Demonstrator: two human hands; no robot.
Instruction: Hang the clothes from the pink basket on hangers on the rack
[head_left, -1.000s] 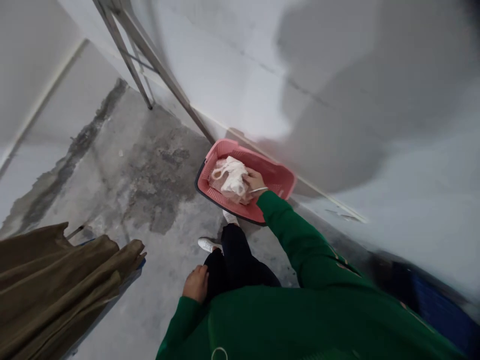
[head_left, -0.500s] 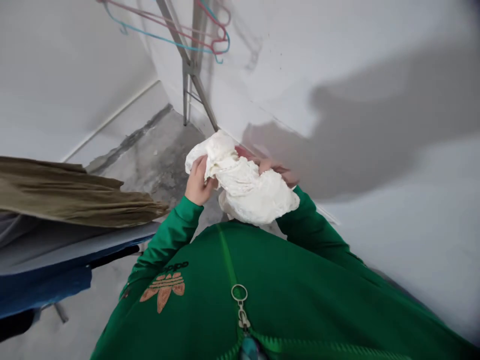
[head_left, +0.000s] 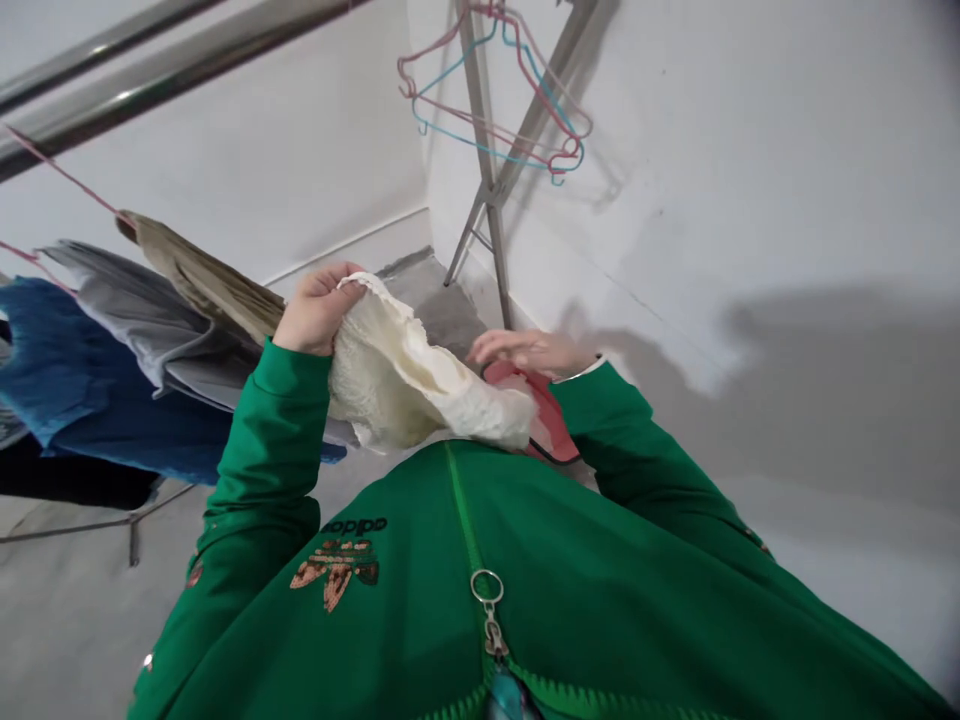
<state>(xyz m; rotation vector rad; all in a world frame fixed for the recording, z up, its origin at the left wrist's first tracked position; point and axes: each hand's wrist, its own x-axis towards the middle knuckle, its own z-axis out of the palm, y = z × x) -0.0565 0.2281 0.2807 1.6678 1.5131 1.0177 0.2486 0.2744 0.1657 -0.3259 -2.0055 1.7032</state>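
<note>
A cream-white, textured garment [head_left: 382, 385] hangs in front of my green jacket, its upper edge drawn out to the left and its folds partly spread. My left hand [head_left: 319, 308] is closed on that edge, with thumb and fingers pinching it. My right hand [head_left: 534, 350] is just beyond the garment's right end, fingers stretched out to the left and a little blurred. It appears apart from the cloth. Below this hand, partly hidden by my sleeve and the garment, is something pink with a dark rim [head_left: 551, 410]. What kind of garment I hold cannot be made out.
Pink and blue hangers [head_left: 495, 130] hang by a crossed metal stand [head_left: 491, 190] near the wall. At left, metal rails [head_left: 165, 75] run above hanging clothes: olive [head_left: 202, 265], grey [head_left: 142, 310] and blue [head_left: 60, 370]. A white wall [head_left: 787, 180] rises at right.
The bunched garment has been opened out. My left hand has moved left and up with its edge; my right hand has come off the cloth. The view has shifted, showing more rails and clothes.
</note>
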